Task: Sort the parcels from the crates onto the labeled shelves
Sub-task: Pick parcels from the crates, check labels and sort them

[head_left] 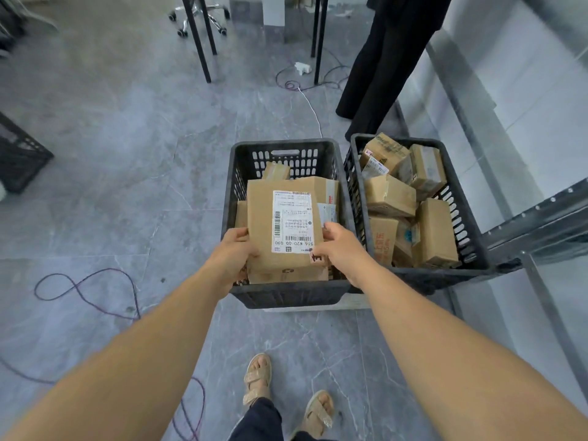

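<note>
Left hand (234, 254) and right hand (340, 246) clasp the labeled parcel (264, 224) by its edges.

Tucked out of sight beneath the parcel (261, 218): most fingers of left hand (234, 253) and right hand (342, 246). Too small to read: shipping label (292, 221) fine print. Cut by edges: black crate (19, 154) at left, black-trousered person (385, 58) at top.

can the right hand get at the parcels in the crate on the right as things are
Probably not yet: the right hand grips the labelled parcel with the left hand. The right crate is open-topped and close beside it.
</note>
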{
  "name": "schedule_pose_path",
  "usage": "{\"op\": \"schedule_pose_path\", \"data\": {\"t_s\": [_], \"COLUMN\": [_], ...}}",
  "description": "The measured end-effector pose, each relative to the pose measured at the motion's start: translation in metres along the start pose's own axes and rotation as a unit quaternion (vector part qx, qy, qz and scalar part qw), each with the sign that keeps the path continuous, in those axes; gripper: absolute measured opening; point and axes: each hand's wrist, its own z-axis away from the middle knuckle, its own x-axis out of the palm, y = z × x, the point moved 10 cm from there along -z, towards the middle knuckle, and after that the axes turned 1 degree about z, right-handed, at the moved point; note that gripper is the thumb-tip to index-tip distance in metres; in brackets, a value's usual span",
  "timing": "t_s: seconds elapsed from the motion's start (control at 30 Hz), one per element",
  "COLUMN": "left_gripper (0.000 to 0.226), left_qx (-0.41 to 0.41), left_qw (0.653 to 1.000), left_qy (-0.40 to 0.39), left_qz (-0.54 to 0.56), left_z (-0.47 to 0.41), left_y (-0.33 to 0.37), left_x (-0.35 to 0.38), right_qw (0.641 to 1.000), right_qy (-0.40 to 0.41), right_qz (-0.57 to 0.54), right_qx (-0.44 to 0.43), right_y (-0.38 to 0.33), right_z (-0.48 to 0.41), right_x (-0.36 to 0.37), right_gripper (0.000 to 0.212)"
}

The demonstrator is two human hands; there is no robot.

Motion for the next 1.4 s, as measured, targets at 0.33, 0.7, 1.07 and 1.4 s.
{"op": "schedule_pose_path", "data": {"t_s": [0.33,0.7,1.07,1.4], "left_gripper": [0.047,0.066,0.123,0.089], "left_qx": [0.049,0.136,0.154,0.222], "left_qw": [0.998,0.982,0.966,0.961], "left_qy": [-0.024,-0.103,-0.067,-0.081], "left_qz": [0.004,0.075,0.195,0.142], "left_z": [0.016,0.037,0.046,0.059], "left_y": [0.019,0.067,0.097,0.154], "left_x": [0.005,0.029,0.04,0.039], "right_qw": [0.998,0.978,0.964,0.962], "right_qy": [-0.013,-0.03,-0.038,0.014], "right_qz": [-0.041,-0.187,-0.236,-0.237], "right_qx": [-0.046,-0.082,-0.116,-0.134], "right_y": [-0.019,-0.047,-0.069,-0.083], "right_z": [0.008,0.032,0.039,0.047], "right_x": [-0.013,-0.037,-0.043,-0.082], "right_gripper": [0.051,0.062,0.071,0.068]}}
